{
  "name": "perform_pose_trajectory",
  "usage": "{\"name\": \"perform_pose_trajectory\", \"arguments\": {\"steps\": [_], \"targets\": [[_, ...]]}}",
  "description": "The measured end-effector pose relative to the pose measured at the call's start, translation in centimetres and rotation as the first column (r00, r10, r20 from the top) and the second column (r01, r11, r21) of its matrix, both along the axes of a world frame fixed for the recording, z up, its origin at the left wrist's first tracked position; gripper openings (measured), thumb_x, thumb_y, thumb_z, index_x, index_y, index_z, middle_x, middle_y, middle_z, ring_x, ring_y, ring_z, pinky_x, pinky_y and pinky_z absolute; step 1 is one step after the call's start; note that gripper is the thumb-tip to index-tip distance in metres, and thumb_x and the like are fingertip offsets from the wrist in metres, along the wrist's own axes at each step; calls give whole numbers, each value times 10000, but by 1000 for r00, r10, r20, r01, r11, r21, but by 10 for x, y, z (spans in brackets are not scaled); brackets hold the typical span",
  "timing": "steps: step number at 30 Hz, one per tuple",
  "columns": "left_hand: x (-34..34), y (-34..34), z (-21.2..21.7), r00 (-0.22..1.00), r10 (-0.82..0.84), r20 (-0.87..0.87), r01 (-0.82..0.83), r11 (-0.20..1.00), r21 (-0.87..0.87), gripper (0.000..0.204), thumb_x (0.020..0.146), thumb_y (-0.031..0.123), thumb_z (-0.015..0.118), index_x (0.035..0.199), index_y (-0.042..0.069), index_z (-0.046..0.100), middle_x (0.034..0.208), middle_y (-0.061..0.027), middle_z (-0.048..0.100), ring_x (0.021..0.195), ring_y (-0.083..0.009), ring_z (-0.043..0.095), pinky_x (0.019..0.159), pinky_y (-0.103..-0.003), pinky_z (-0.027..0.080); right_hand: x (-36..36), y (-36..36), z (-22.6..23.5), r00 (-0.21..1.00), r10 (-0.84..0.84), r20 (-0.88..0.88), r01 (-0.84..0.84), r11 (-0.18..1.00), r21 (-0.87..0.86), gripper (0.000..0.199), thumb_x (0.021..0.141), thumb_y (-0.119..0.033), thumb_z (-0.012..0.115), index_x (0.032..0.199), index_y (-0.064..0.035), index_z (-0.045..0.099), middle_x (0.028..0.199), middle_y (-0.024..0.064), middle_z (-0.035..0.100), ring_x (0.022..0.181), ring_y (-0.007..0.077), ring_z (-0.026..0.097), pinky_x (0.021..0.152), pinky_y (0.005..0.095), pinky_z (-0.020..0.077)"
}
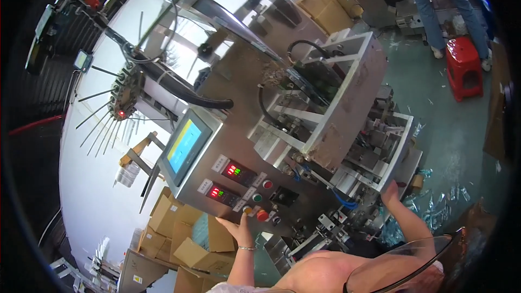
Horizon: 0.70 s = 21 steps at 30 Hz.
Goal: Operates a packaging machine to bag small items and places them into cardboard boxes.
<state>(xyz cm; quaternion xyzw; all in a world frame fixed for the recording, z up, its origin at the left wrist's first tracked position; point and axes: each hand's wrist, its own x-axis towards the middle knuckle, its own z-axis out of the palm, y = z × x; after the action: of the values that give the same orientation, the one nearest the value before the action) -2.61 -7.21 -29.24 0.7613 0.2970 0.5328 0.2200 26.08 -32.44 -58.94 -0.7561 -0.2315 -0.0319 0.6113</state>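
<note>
A large steel machine with a control panel fills the middle of the view, leaning in the picture. My left hand is at the panel's lower left edge, a bracelet on its wrist. One digit reaches up to the yellow button and others stretch out to the left; the hand holds nothing that I can see. A red button and a green button sit close by. My right hand is up against the corner of the machine's metal frame. Its fingers are mostly hidden.
A touchscreen and two lit displays are on the panel. Cardboard boxes stand at lower left. Clear plastic scraps litter the floor at right. Another person in jeans stands by a red stool. A spoked wheel is at left.
</note>
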Motion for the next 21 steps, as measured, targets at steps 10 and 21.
{"name": "perform_pose_trajectory", "arguments": {"steps": [10, 21], "targets": [[34, -35, 16, 984, -102, 149, 131, 971, -201, 791, 744, -21, 536, 1316, 35, -8, 1302, -131, 213, 1145, -212, 304, 969, -344, 256, 18, 42, -84, 994, 41, -104, -8, 953, 303, 298, 673, -218, 573, 907, -41, 523, 773, 174, 577, 744, 350, 549, 655, 393, 439], [18, -37, 17, 992, -109, 56, 115, 986, -123, 687, 757, -25, 510, 1292, -5, 79, 1280, -152, 238, 1128, -235, 321, 963, -370, 277, 23, 14, -26, 970, -107, 218, 127, 989, -77, 97, 622, -100, 516, 704, -53, 538, 669, 106, 532, 696, 284, 513, 631, 369, 385]]}}
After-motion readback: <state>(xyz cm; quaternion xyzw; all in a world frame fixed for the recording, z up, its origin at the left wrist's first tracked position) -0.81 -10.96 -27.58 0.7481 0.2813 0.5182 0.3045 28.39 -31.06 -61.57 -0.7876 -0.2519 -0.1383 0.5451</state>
